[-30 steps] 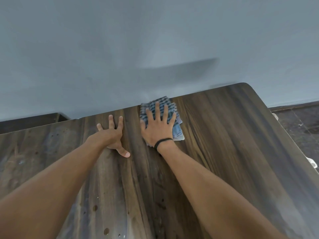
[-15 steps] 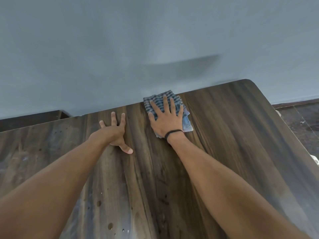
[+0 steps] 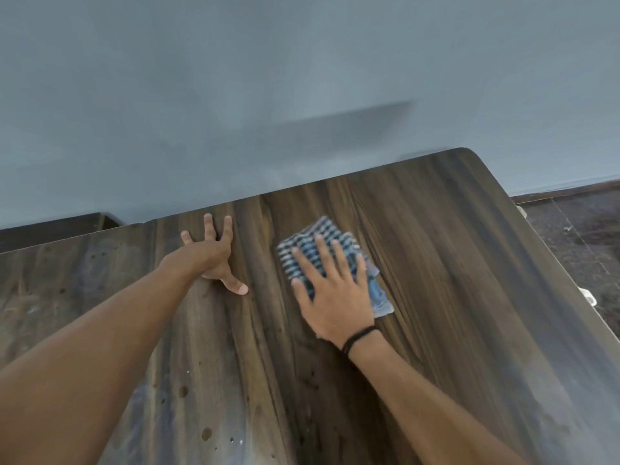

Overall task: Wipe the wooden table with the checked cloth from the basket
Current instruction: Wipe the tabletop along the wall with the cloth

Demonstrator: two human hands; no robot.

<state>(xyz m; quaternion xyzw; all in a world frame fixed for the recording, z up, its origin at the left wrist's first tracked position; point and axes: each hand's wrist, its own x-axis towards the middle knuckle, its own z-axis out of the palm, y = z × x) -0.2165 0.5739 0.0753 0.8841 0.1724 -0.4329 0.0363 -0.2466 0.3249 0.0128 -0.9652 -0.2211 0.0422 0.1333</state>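
Presses the right hand (image 3: pixel 335 298) flat on the checked cloth (image 3: pixel 303 245), fingers straight and spread, none curled round the fabric. Wears a black band (image 3: pixel 358 337) at that wrist.

Rests the left hand (image 3: pixel 214 258) open on the bare wooden table (image 3: pixel 463 297), palm down, fingers fanned toward the far edge, thumb stretched out toward the cloth without touching it. Holds nothing there.

Cloth folded into a thick pad of blue and white checks, lying on the tabletop a little short of the far edge, between the left hand and the far right corner, and nearer the hand. Far end and right side of the pad showing past the fingers and palm.

Both forearms reaching in from the near edge. Small dark pits and pale smears in the wood under the left forearm.

Beyond the far edge, a plain grey wall (image 3: pixel 302 78). Off the right edge, dark floor (image 3: pixel 577 236).
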